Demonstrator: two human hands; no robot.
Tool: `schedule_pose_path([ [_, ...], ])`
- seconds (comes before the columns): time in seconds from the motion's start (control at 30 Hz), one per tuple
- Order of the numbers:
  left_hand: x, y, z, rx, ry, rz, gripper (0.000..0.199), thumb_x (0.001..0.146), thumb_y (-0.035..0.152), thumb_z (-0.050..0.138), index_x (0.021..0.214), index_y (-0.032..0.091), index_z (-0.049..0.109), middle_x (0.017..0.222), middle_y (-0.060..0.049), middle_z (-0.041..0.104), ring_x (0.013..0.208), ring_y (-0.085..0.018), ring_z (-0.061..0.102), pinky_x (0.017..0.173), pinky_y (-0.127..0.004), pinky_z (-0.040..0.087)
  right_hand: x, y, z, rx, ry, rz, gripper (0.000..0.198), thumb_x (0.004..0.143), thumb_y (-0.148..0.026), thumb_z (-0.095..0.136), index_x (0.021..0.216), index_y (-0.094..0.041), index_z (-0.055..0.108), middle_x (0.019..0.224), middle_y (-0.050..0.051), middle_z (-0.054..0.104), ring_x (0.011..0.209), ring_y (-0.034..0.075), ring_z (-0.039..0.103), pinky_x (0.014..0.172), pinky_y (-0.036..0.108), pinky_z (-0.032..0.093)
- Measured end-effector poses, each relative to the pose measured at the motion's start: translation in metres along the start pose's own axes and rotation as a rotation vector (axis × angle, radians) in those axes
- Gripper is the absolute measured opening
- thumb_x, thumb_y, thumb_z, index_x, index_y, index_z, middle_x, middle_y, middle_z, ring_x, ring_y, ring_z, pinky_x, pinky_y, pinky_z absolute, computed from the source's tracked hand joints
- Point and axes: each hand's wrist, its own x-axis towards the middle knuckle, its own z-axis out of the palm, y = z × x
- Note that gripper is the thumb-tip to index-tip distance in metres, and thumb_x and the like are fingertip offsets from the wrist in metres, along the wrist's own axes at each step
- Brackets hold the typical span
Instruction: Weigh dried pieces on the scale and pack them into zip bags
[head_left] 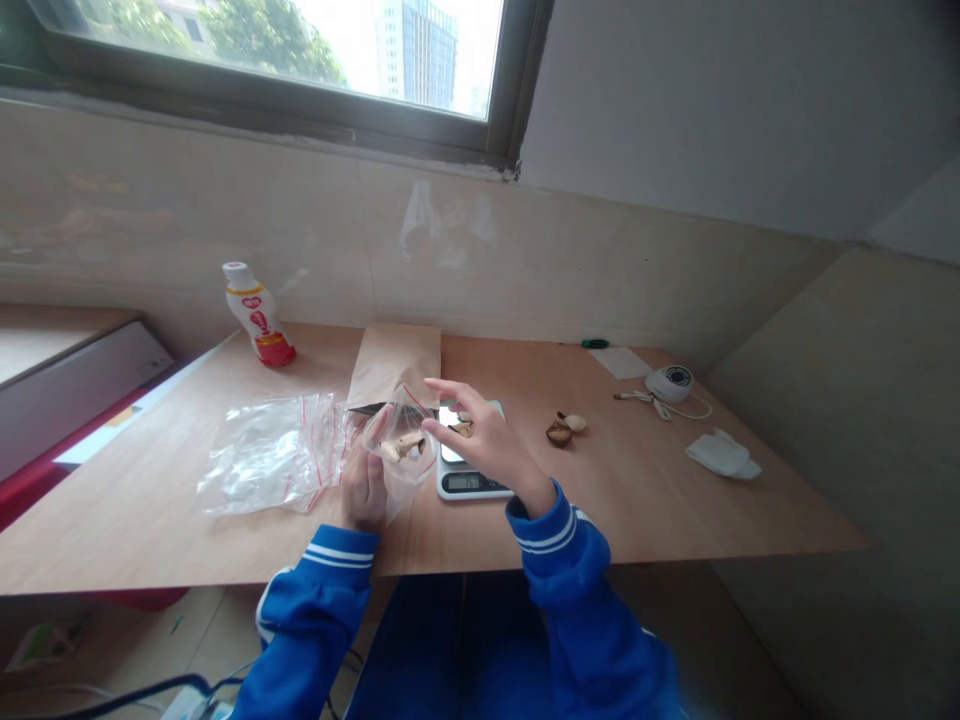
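Observation:
My left hand [365,485] is closed on a clear zip bag [405,490], holding it up near the table's front. Inside the bag lie pale brown dried pieces [405,446] that look like mushroom. My right hand [480,435] hovers over a white kitchen scale [474,492], thumb and fingers apart. Its thumb tip comes close to the bag's mouth; whether they touch I cannot tell. On the scale, partly hidden by that hand, is another brownish piece [463,429]. The scale's display is lit, its digits too small to read surely.
Several empty clear zip bags [270,460] lie to the left. Behind the scale is a brown paper bag [397,362]; a white and red bottle [260,318] stands at back left. Rightward are brown and pale pieces [560,432], a white camera [667,382] with cable and a crumpled tissue [722,455].

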Motion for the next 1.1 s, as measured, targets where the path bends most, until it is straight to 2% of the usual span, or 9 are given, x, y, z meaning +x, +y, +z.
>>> schedule_pose_path([
  [0.07, 0.0, 0.001, 0.001, -0.073, 0.053, 0.004, 0.049, 0.096, 0.04, 0.023, 0.139, 0.025, 0.039, 0.144, -0.006, 0.044, 0.132, -0.025, 0.041, 0.114, -0.044, 0.032, -0.001, 0.017, 0.002, -0.058, 0.09, 0.041, 0.033, 0.09, -0.034, 0.049, 0.122, -0.028, 0.055, 0.125, 0.005, 0.057, 0.117, 0.019, 0.053, 0.098, 0.035, 0.044],
  [0.13, 0.0, 0.003, 0.002, -0.115, 0.088, 0.015, 0.048, 0.096, 0.04, 0.024, 0.138, 0.024, 0.042, 0.142, -0.007, 0.046, 0.131, -0.025, 0.042, 0.114, -0.044, 0.032, -0.004, 0.041, 0.002, -0.167, 0.122, 0.083, 0.033, 0.089, -0.032, 0.049, 0.121, -0.026, 0.057, 0.129, 0.008, 0.054, 0.124, 0.022, 0.047, 0.104, 0.04, 0.038],
  [0.27, 0.002, 0.003, 0.002, -0.099, 0.081, 0.012, 0.049, 0.096, 0.041, 0.024, 0.137, 0.022, 0.043, 0.141, -0.008, 0.048, 0.131, -0.026, 0.042, 0.113, -0.044, 0.032, -0.011, 0.086, 0.005, -0.372, -0.063, 0.178, 0.054, 0.078, -0.037, 0.066, 0.129, -0.025, 0.051, 0.143, 0.013, 0.039, 0.136, 0.031, 0.03, 0.108, 0.051, 0.03],
  [0.37, 0.002, 0.0, 0.002, -0.098, 0.098, 0.018, 0.05, 0.096, 0.042, 0.026, 0.136, 0.02, 0.045, 0.14, -0.01, 0.048, 0.131, -0.027, 0.042, 0.113, -0.047, 0.031, -0.012, 0.103, 0.012, -0.446, -0.099, 0.173, 0.051, 0.078, -0.031, 0.065, 0.127, -0.023, 0.053, 0.139, 0.014, 0.043, 0.132, 0.03, 0.036, 0.105, 0.048, 0.033],
  [0.47, 0.001, -0.005, 0.002, -0.132, 0.135, 0.019, 0.049, 0.096, 0.041, 0.028, 0.136, 0.019, 0.045, 0.139, -0.011, 0.05, 0.13, -0.026, 0.044, 0.111, -0.047, 0.031, -0.01, 0.109, 0.017, -0.496, -0.046, 0.132, 0.04, 0.08, -0.024, 0.061, 0.119, -0.02, 0.058, 0.125, 0.012, 0.053, 0.117, 0.026, 0.048, 0.1, 0.042, 0.04],
  [0.57, 0.001, -0.007, 0.003, -0.152, 0.132, 0.018, 0.049, 0.096, 0.041, 0.029, 0.137, 0.019, 0.045, 0.138, -0.011, 0.05, 0.129, -0.026, 0.044, 0.111, -0.045, 0.032, -0.01, 0.108, 0.017, -0.543, 0.004, 0.126, 0.038, 0.078, -0.023, 0.061, 0.116, -0.019, 0.06, 0.117, 0.011, 0.056, 0.109, 0.027, 0.05, 0.098, 0.043, 0.041],
  [0.8, 0.002, -0.006, 0.004, -0.139, 0.132, 0.012, 0.048, 0.096, 0.041, 0.029, 0.135, 0.022, 0.046, 0.138, -0.009, 0.051, 0.13, -0.025, 0.044, 0.112, -0.046, 0.031, -0.023, 0.107, 0.017, -0.431, 0.068, 0.106, 0.043, 0.076, -0.02, 0.06, 0.118, -0.017, 0.055, 0.12, 0.012, 0.054, 0.112, 0.026, 0.051, 0.099, 0.041, 0.043],
  [0.97, 0.002, -0.004, 0.003, -0.128, 0.119, 0.01, 0.047, 0.096, 0.04, 0.029, 0.136, 0.021, 0.046, 0.139, -0.009, 0.05, 0.131, -0.024, 0.043, 0.112, -0.045, 0.031, -0.03, 0.11, 0.02, -0.375, 0.177, 0.088, 0.047, 0.074, -0.02, 0.061, 0.121, -0.017, 0.052, 0.119, 0.012, 0.055, 0.113, 0.025, 0.051, 0.101, 0.041, 0.042],
  [1.1, 0.002, -0.005, 0.002, -0.1, 0.107, 0.015, 0.047, 0.096, 0.039, 0.028, 0.136, 0.02, 0.046, 0.139, -0.009, 0.049, 0.131, -0.024, 0.043, 0.112, -0.044, 0.031, -0.026, 0.102, 0.018, -0.276, 0.301, 0.135, 0.05, 0.073, -0.026, 0.066, 0.121, -0.019, 0.051, 0.115, 0.01, 0.058, 0.107, 0.025, 0.057, 0.096, 0.041, 0.046],
])
